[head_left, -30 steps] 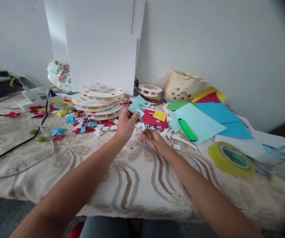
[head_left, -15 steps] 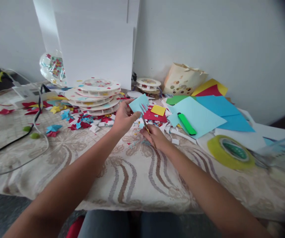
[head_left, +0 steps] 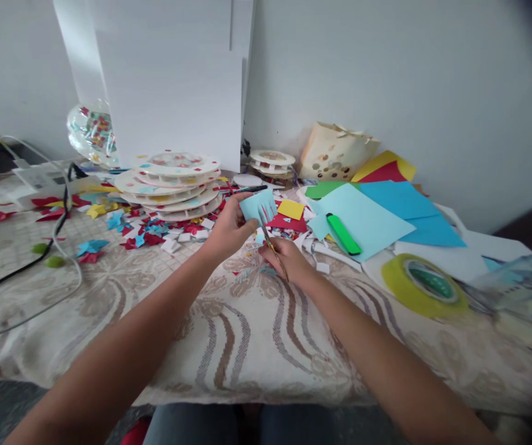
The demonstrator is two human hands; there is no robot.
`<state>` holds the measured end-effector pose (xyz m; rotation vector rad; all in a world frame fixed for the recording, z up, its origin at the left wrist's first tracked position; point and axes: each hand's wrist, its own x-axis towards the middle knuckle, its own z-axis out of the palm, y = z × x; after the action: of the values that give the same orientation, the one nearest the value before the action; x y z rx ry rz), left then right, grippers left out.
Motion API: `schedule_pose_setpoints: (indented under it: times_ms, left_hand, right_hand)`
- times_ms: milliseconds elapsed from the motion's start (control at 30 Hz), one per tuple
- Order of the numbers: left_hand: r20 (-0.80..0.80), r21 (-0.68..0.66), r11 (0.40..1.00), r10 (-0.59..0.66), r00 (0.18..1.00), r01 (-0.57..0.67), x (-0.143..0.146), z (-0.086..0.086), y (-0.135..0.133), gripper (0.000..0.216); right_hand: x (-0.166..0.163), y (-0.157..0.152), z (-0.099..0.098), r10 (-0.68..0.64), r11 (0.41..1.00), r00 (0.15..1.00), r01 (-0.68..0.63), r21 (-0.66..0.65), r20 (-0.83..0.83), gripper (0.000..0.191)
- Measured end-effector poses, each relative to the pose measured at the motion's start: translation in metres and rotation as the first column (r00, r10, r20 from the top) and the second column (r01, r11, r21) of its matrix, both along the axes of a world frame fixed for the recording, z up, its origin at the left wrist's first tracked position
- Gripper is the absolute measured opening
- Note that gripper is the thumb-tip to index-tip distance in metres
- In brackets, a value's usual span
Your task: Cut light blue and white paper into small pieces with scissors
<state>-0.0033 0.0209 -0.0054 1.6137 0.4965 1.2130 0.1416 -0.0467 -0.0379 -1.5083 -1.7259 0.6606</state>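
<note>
My left hand [head_left: 231, 230] pinches a small light-blue piece of paper [head_left: 257, 205] between thumb and fingers, held up above the table. Narrow slits run into the paper's right and lower side, leaving fringe-like strips. Just below it, my right hand [head_left: 288, 256] is closed round slim gold-brown scissors [head_left: 275, 252], their dark tips pointing up at the paper's lower edge. The fingers partly hide the handles. Under the hands lie small blue and white paper scraps [head_left: 266, 270]. A yellow paper square [head_left: 291, 209] rests on red paper just beyond.
Stacked white discs [head_left: 173, 185] stand behind my left hand, among colourful paper scraps. To the right lie a green marker [head_left: 343, 235], light-blue paper [head_left: 370, 219] and a yellow tape roll [head_left: 398, 281]. Cables [head_left: 68, 247] cross the left side. A paper bag [head_left: 337, 151] stands against the wall.
The light-blue paper has tilted a little in my left hand, and its cut strips now hang more downward. The whole view has shifted slightly; both hands keep their hold.
</note>
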Motion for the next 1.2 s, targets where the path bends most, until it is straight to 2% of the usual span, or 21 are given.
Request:
schedule_pose_setpoints:
  times_ms: [200, 600, 800, 1200]
  left_hand:
    - [-0.025, 0.046, 0.999, -0.005, 1.0, 0.006, -0.0003, 0.0013, -0.0012, 0.047]
    - [-0.021, 0.025, 1.0, 0.0, 1.0, 0.001, 0.0013, 0.002, -0.0047, 0.047]
    - [-0.014, 0.016, 1.0, 0.009, 1.0, -0.009, 0.0021, -0.0011, -0.0034, 0.048]
    - [0.029, -0.012, 1.0, 0.013, 0.999, -0.013, 0.0039, -0.0021, -0.0034, 0.047]
  right_hand:
    - [-0.0003, -0.0001, -0.0012, -0.002, 1.0, 1.0, 0.002, -0.002, 0.0, 0.029]
    - [-0.0006, -0.0004, -0.0014, 0.003, 1.0, 1.0, -0.003, 0.016, 0.008, 0.028]
    - [-0.0007, -0.0008, -0.0017, -0.003, 0.998, 0.997, -0.002, 0.06, 0.081, 0.03]
    - [-0.0062, -0.0008, -0.0024, -0.119, 0.985, 0.966, 0.087, 0.148, 0.228, 0.037]
